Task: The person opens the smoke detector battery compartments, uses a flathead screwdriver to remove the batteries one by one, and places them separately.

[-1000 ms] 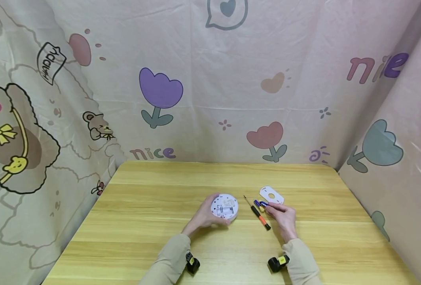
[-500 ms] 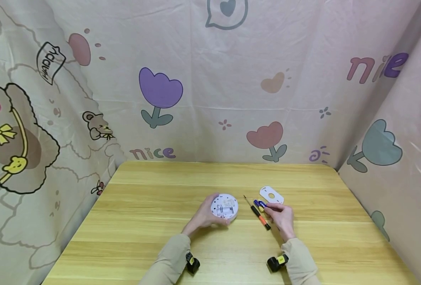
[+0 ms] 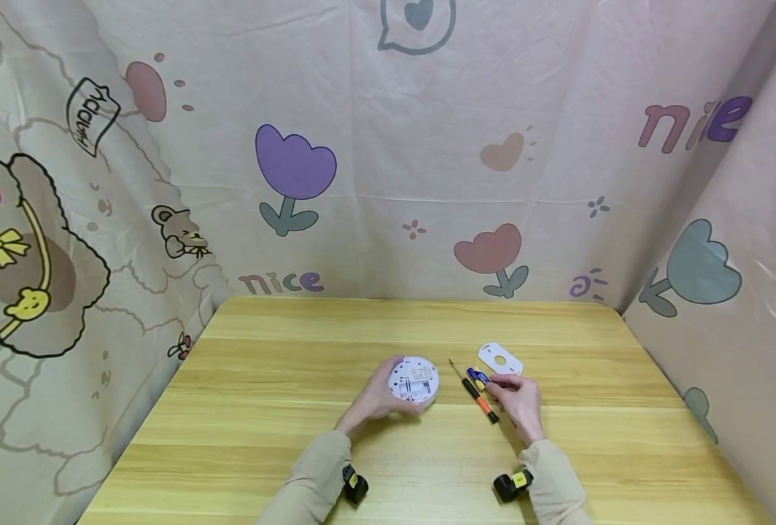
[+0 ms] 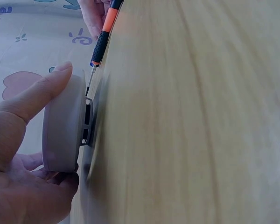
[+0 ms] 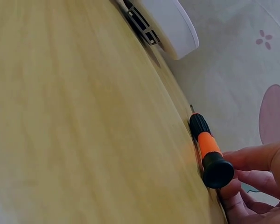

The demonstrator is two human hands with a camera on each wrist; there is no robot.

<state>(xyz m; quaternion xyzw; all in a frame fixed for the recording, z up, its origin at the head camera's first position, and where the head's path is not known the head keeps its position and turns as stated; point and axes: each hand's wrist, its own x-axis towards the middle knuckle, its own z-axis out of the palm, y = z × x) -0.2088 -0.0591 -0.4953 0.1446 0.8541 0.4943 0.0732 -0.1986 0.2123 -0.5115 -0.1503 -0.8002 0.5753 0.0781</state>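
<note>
My left hand (image 3: 378,394) grips a round white smoke detector (image 3: 416,375) by its rim, thumb at the near side and fingers at the far side. Its back faces up and shows an uncovered battery compartment. In the left wrist view the detector (image 4: 64,126) sits just above the wood, vented grille (image 4: 87,122) downward. My right hand (image 3: 521,405) pinches the end of a blue battery (image 3: 483,377) low at the table, beside other blue and yellow batteries (image 3: 473,375). In the right wrist view a screwdriver (image 5: 208,145) lies in front of the fingers and the batteries are hidden.
The black and orange screwdriver (image 3: 480,402) lies between the detector and my right hand, tip pointing away. Behind the batteries is a white mounting plate (image 3: 493,356) with a round hole. A patterned curtain (image 3: 375,248) hangs along the back of the wooden table (image 3: 283,364).
My right hand has moved slightly left and brought the blue battery down beside the others. The left hand and the smoke detector have stayed in place.
</note>
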